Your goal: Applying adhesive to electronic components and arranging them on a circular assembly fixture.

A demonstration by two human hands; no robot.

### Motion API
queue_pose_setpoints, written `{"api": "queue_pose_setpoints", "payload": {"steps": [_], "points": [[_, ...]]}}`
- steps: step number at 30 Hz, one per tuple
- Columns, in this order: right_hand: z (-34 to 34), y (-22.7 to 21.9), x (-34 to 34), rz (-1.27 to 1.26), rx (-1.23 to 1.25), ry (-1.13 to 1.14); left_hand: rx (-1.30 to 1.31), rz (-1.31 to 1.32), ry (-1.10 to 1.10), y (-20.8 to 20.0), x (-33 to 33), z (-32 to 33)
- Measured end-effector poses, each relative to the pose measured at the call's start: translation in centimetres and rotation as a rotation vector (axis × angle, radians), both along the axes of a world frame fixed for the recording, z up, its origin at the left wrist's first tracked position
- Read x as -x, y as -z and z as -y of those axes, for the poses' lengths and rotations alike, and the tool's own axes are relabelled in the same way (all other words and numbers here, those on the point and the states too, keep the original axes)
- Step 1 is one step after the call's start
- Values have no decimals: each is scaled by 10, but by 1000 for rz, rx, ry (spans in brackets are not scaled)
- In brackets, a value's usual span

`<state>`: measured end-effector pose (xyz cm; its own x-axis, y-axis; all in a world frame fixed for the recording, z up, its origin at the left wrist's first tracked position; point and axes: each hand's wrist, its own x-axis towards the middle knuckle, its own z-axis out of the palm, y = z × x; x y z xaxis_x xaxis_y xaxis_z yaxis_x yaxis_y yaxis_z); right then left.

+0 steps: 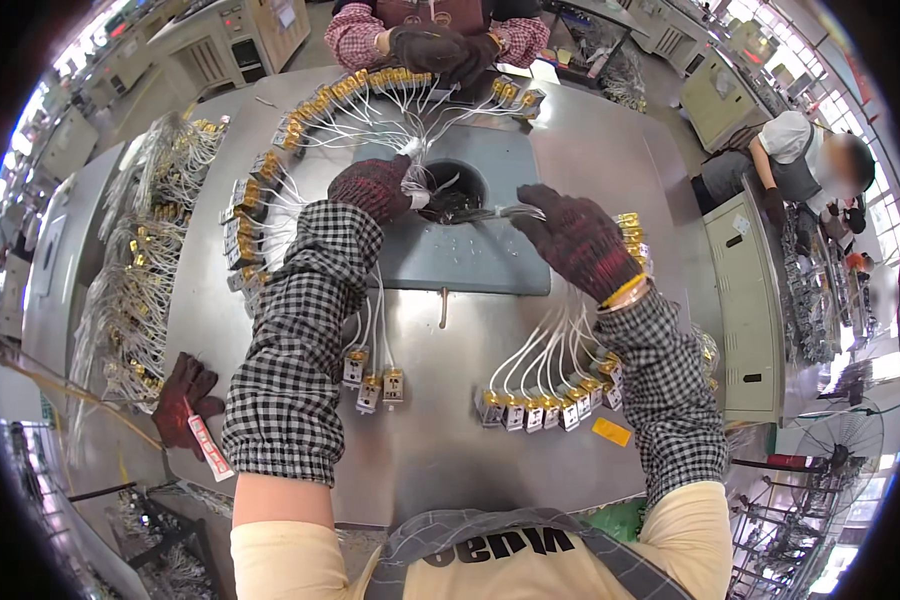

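One of my hands, my left hand (372,190), gloved in dark red knit, curls around a bundle of white wires (414,160) just left of the round opening (476,181) in the grey board (470,265). Right of that opening, my right hand (582,240), gloved alike, pinches a bunch of thin strands (499,211) that stretches back to the opening's near edge. White wires fan out from my left hand to a long arc of yellow-taped connectors (320,105), which curves beyond the opening and down its left side. Nearer me than the opening, three silver connectors (369,389) lie to its left on the metal table (440,430); to its right, a row of silver connectors (540,412) ends white leads, with a yellow rectangular piece (611,431) just beside it. Well left of the opening and nearer me, a loose dark red glove (180,405) lies, overlapped by a white-and-red tube (208,446). Straight beyond the opening, a co-worker's dark-gloved hands (435,50) meet behind the arc.
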<state>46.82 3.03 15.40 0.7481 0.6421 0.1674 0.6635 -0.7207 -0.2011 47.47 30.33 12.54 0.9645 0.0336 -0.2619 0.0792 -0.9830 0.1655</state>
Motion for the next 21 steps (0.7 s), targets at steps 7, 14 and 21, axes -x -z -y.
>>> {"api": "queue_pose_setpoints", "payload": {"steps": [7,14,21], "points": [[18,-3,11,64,-66,7,-25,32,-26,-5,9,0],[15,6,-29,196,-133,-160,-40,43,62,-2,5,8],[42,-18,5,119,-123,-134,-15,92,-36,-9,21,-6]]}}
